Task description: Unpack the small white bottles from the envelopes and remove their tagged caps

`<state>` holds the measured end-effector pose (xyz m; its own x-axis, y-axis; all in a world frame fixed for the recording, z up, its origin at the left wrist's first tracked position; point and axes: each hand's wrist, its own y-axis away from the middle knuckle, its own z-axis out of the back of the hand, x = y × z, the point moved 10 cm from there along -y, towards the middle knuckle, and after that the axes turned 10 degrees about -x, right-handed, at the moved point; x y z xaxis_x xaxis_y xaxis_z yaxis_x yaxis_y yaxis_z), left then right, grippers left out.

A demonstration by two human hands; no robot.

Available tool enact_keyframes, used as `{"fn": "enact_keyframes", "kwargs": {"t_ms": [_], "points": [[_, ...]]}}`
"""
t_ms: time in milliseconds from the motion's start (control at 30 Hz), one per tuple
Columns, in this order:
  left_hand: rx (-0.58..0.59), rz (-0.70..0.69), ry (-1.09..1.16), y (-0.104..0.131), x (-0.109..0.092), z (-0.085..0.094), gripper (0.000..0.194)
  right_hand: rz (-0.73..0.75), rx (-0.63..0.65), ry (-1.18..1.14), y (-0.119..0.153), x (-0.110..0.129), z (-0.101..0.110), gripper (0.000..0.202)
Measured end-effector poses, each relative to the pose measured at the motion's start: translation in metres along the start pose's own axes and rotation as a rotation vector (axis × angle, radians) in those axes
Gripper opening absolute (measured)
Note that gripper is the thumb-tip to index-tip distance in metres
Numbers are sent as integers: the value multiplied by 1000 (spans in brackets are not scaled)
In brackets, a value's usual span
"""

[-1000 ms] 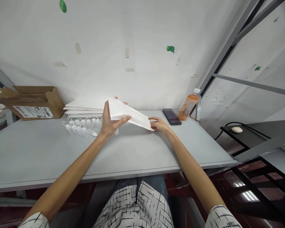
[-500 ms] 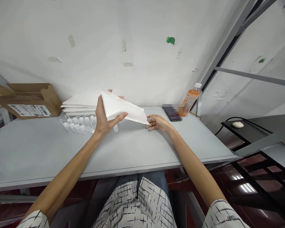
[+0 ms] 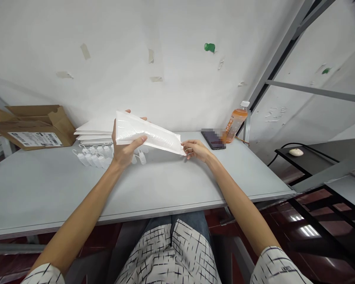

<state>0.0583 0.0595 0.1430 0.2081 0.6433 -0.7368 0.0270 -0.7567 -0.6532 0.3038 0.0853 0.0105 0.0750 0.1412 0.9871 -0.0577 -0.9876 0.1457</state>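
Note:
A white padded envelope (image 3: 148, 134) is held up over the grey table (image 3: 165, 185), tilted with its right end lower. My left hand (image 3: 126, 152) grips its left part, thumb on the near face and fingers behind. At the right end, my right hand (image 3: 197, 150) has its fingers bent against the envelope's edge; what lies between the fingertips is too small to tell. Behind and left of my left hand lie several white tags with loops (image 3: 91, 157) and a stack of white envelopes (image 3: 94, 134).
An open cardboard box (image 3: 38, 130) stands at the back left. Toward the back right are a dark phone (image 3: 213, 140) and a bottle of orange drink (image 3: 236, 123). Beyond the table's right end, a white mouse (image 3: 296, 152) rests on a black surface.
The envelope has turned to show more of its near face, and its left end has moved left with my left hand. My right hand's fingers have closed in on the right end.

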Motion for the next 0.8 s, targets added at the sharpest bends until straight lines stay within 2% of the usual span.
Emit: {"fn": "enact_keyframes", "kwargs": {"t_ms": [267,400,633,800], "points": [[-26,-21,-9,-4,0,8,73,99,-27,-2,0,10,6,16],[-17,-10,-4,-5,1,7,66,91,-29,10,-2,9,12,18],[4,1,0,-4,0,3,60,46,27,60,4,4,-3,28],[-1,3,-22,-3,-2,3,59,81,25,50,5,8,-6,24]]}}
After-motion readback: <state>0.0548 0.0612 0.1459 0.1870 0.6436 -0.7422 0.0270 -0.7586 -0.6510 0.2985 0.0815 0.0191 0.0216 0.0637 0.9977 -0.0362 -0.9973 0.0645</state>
